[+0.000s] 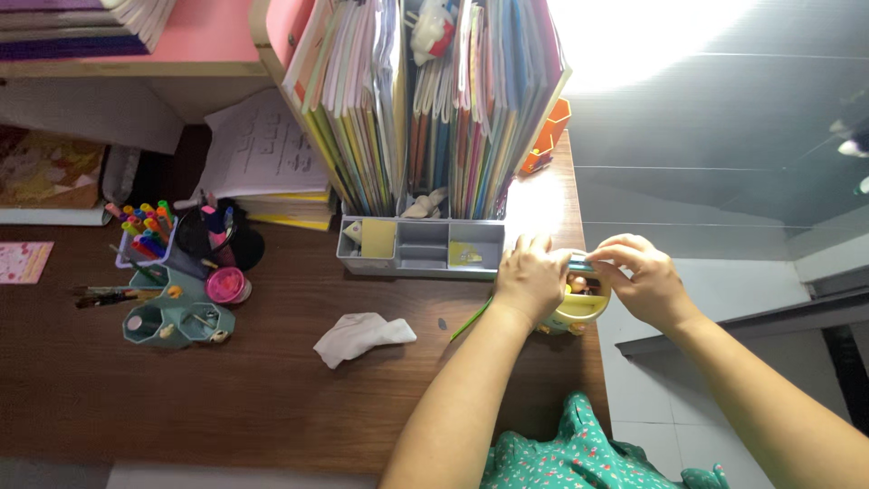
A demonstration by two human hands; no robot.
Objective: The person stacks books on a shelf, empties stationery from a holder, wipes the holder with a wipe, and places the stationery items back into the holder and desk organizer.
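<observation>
Yellow, round plastic cup (579,312) sits at the table's (272,380) right edge; both our hands, left (532,276) and right (641,276), pinch a thin teal pen (581,266) above it. A crumpled white tissue (360,335) lies left on open wood.

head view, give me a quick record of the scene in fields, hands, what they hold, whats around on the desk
left hand: on the yellow cup, fingers at one end of a thin teal pen
right hand: pinching the pen's other end above the cup
yellow cup: at the right edge of the brown desk, small items inside
nearby: green pencil, crumpled white tissue
behind: grey file organiser packed with folders
far left: teal holder with markers
</observation>
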